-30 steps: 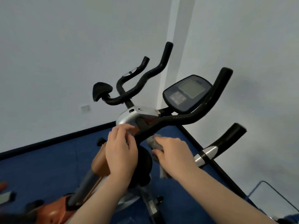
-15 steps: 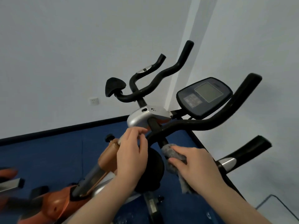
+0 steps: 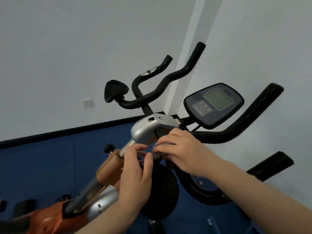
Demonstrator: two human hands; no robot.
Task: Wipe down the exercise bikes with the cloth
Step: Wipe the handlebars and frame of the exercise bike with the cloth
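Note:
An orange exercise bike point(image 3: 108, 168) stands in front of me with black handlebars point(image 3: 236, 130), a silver stem cap point(image 3: 145, 130) and a dark console point(image 3: 214, 105). My right hand point(image 3: 184, 152) presses a grey cloth point(image 3: 159, 153) against the handlebar stem just under the silver cap. Most of the cloth is hidden by its fingers. My left hand point(image 3: 136, 171) is beside it at the silver post, fingers loosely curled and fingertips close to the cloth; whether it grips anything is unclear.
A second bike's handlebars point(image 3: 162, 81) and black saddle point(image 3: 114, 92) stand behind, near the white wall. A black round knob point(image 3: 160, 193) sits below my hands. The floor point(image 3: 33, 166) is blue with a black skirting line. A wall socket point(image 3: 87, 103) is at left.
My right hand has carried the cloth up from under the handlebar to the stem below the silver cap. My left hand has slipped down the post. The view has moved closer.

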